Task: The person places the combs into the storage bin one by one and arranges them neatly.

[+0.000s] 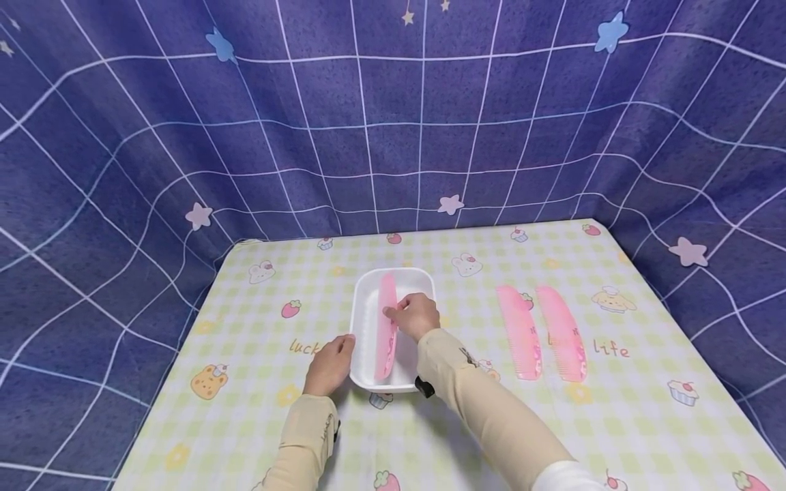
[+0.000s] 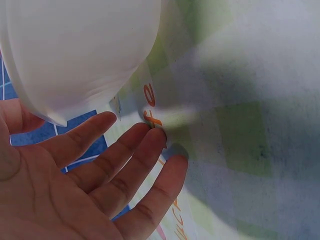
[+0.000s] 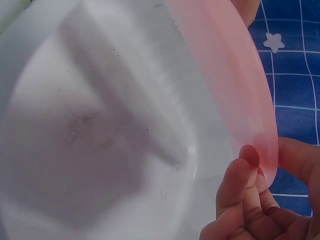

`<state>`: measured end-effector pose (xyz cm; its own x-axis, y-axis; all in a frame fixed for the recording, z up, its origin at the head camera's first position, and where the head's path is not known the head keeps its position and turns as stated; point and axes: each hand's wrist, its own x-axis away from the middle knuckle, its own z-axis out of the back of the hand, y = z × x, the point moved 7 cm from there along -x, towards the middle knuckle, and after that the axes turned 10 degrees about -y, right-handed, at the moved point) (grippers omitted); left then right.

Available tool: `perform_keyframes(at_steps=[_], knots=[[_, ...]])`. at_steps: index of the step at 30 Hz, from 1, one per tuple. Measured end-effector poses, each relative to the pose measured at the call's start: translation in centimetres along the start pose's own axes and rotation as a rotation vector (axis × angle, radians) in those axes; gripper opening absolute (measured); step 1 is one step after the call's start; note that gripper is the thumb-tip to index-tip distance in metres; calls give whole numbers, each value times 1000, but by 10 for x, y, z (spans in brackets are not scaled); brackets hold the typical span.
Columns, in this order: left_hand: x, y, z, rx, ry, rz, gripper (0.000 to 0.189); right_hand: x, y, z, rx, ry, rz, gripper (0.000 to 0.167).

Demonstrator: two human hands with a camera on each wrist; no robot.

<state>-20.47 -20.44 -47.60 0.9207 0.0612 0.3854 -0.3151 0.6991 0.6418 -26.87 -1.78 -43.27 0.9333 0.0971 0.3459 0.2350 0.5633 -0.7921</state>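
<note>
My right hand (image 1: 415, 315) pinches a pink comb (image 1: 386, 334) between thumb and fingers over the white plastic tray (image 1: 354, 310). In the right wrist view, the comb (image 3: 230, 75) has its toothed edge toward the tray floor, and my fingertips (image 3: 249, 156) hold it near one end. My left hand (image 1: 330, 365) is at the tray's left side. In the left wrist view, its thumb is partly hidden behind the tray's rim, while the other fingers (image 2: 150, 150) spread loosely below the outer wall.
Two more pink combs, a nearer one (image 1: 522, 334) and a farther one (image 1: 563, 334), lie side by side on the table to the right of the tray. A checked cartoon-print cloth (image 1: 245, 382) covers the table. Behind it hangs a blue grid-pattern curtain (image 1: 393, 150).
</note>
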Motion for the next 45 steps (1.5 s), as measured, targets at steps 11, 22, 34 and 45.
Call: perform_keyframes(at_steps=[11,22,34,45], knots=[[1,1,-3,21,-6,-2,54,-11,-1,-9,70,-37,-22,27],[1,-1,-2,11,-7,-2,55,-18,0,-15,105,-59,-31,26],[2,1,0,-8,6,-30,54,-22,0,-23,137,-53,-31,26],[1,2,0,-11,12,-39,53,-29,3,-29,198,-79,-48,25]])
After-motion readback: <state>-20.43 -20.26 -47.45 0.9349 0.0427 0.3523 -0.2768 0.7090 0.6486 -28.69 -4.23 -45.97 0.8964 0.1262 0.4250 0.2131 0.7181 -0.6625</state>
